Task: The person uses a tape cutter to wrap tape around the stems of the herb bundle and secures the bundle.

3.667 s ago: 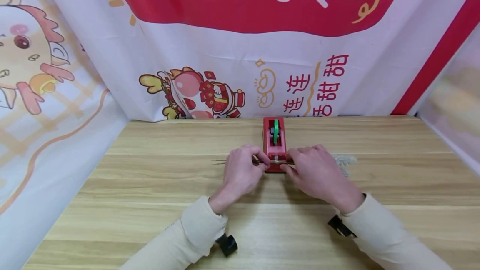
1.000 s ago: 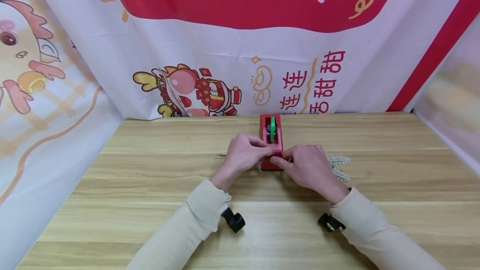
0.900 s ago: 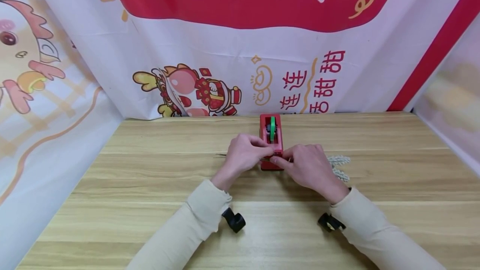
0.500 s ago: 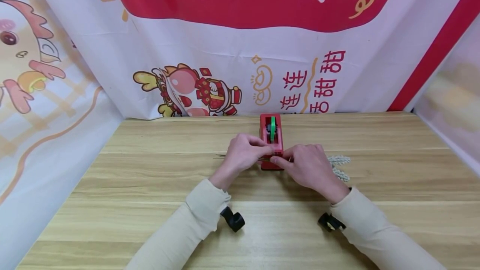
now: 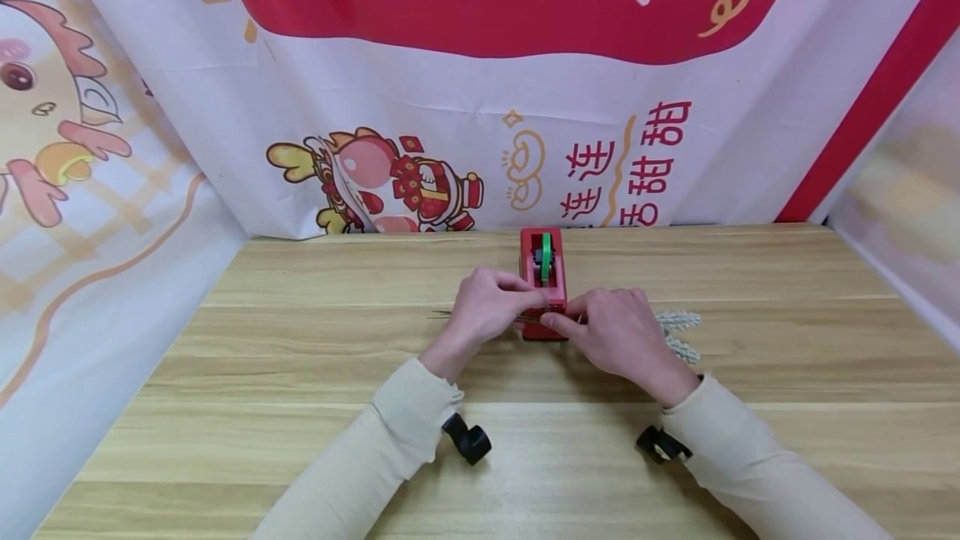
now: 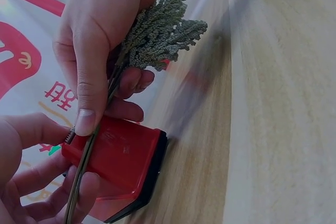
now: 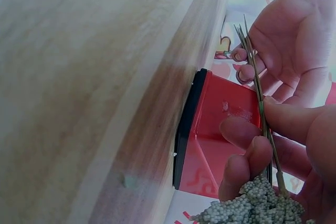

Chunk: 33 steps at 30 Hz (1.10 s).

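A small bunch of dried flowers (image 6: 167,32), with grey-green knobbly heads and thin brown stems, lies across the front of a red tape dispenser (image 5: 530,330). My right hand (image 5: 617,342) pinches the stems just below the heads, its thumb tip close to the dispenser's cutter edge in the left wrist view. My left hand (image 5: 487,307) has its thumb and index fingertips at the cutter. Its other fingers curl behind the stems, whose loose ends stick out past it. I cannot tell what the left fingertips pinch. A green tape roll (image 5: 546,257) sits in the dispenser.
The dispenser stands on a wood-grain table (image 5: 337,440), near its back edge. Behind it hangs a white printed cloth (image 5: 435,90) with red patterns, and more cloth lines both sides. Each sleeve carries a black wrist mount (image 5: 470,442) near the cuff.
Compared with 3.7 s ago, my left fingertips have shifted from the stems in front of the dispenser up to its cutter. Over the last second both hands stay nearly still.
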Tool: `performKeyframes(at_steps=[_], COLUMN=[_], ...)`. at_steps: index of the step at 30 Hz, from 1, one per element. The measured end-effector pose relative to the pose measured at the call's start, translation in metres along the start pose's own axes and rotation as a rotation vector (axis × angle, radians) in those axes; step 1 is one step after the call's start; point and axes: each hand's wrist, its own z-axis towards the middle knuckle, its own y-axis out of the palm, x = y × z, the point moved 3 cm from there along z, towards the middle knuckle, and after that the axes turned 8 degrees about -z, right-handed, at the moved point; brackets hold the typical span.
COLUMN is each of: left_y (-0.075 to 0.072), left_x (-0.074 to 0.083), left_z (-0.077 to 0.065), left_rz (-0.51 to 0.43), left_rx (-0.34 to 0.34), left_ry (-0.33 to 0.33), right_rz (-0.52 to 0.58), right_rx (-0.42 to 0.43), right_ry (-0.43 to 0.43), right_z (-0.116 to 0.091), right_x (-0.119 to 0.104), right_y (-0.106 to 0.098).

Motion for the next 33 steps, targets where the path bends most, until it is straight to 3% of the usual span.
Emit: performKeyframes(at_steps=[9, 19, 24, 33], left_y=[-0.0002, -0.0001, -0.0006, 0.0002], left_x=[0.0003, -0.0004, -0.0017, -0.0006], left_z=[0.0, 0.0003, 0.0006, -0.0011], left_rz=[-0.017, -0.026, -0.064, -0.099], left_rx=[0.02, 0.027, 0.005, -0.032], left_ry=[-0.038, -0.038, -0.047, -0.06], right_rz=[0.024, 0.041, 0.037, 0.025], right_rx=[-0.013, -0.054, -0.113, -0.08], right_ry=[-0.03, -0.015, -0.013, -0.023], right_z=[0.0022, 0.0028, 0.0022, 0.001], right_x=[0.0008, 0.0022, 0.0028, 0.0063], right_y=[0.0003, 0.0012, 0.0029, -0.0056])
